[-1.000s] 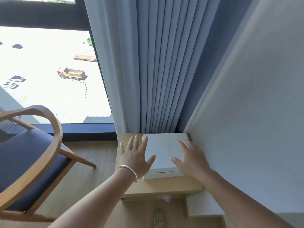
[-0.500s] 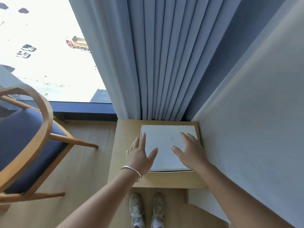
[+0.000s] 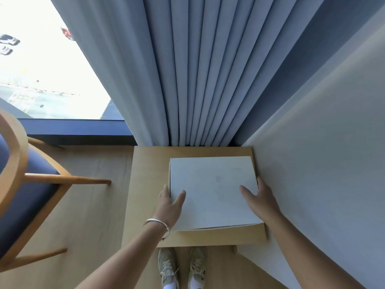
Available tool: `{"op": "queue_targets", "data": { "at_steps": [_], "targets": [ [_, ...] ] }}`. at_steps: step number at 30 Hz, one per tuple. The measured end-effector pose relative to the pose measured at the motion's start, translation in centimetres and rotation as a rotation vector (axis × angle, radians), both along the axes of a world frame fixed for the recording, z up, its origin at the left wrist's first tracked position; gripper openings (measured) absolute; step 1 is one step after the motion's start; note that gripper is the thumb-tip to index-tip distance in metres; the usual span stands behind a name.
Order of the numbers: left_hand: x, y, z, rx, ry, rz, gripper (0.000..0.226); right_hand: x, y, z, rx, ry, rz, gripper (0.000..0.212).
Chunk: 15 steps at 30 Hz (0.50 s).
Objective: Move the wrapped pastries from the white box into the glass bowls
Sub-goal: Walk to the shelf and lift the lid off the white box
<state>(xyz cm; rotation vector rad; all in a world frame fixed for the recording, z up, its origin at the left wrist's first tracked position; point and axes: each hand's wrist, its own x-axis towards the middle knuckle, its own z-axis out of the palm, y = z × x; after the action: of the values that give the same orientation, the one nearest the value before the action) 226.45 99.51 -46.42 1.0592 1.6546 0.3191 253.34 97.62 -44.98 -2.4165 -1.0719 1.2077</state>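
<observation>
A closed white box [image 3: 212, 188] lies on a small light-wood table [image 3: 145, 174] in the corner. My left hand [image 3: 169, 205] clasps its left edge, thumb on the lid and fingers down the side. My right hand [image 3: 260, 201] clasps the right edge the same way, squeezed between the box and the wall. The near edge of the box looks slightly raised off the table. The lid hides the pastries, and no glass bowls are in view.
A grey wall [image 3: 323, 163] runs close along the table's right side. Blue-grey curtains [image 3: 187, 80] hang behind it. A wooden chair with a dark blue seat [image 3: 25, 184] stands at the left on the wood floor. My shoes [image 3: 181, 268] are just under the table's near edge.
My view has tipped downward and closer. Both hands went from lying flat and spread on the lid to gripping the box's left and right edges.
</observation>
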Motion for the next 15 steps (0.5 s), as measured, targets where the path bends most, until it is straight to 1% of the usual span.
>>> {"op": "queue_targets", "data": {
  "at_steps": [1, 3, 6, 10, 13, 15],
  "targets": [
    [0.2, 0.0, -0.2, 0.012, -0.004, 0.001, 0.048, 0.1, -0.1, -0.4, -0.011, 0.019, -0.021, 0.081],
    [0.5, 0.0, -0.3, 0.027, -0.003, -0.007, 0.040, 0.3, -0.3, -0.9, -0.024, 0.033, -0.041, 0.078],
    [0.8, 0.2, -0.1, 0.019, 0.028, -0.012, 0.041, 0.3, -0.5, -1.1, -0.017, 0.039, -0.070, 0.074],
    [1.1, -0.1, 0.9, 0.021, 0.059, -0.004, 0.039, -0.1, -0.2, -0.3, 0.001, 0.054, -0.116, 0.073],
    [1.1, -0.2, 1.9, 0.039, 0.047, 0.002, 0.038, -0.1, 0.1, 0.8, 0.012, 0.056, -0.130, 0.070],
    [1.0, -0.4, 2.6, 0.054, 0.017, 0.011, 0.038, -0.1, 0.3, 1.6, 0.030, 0.057, -0.133, 0.064]
  ]
}}
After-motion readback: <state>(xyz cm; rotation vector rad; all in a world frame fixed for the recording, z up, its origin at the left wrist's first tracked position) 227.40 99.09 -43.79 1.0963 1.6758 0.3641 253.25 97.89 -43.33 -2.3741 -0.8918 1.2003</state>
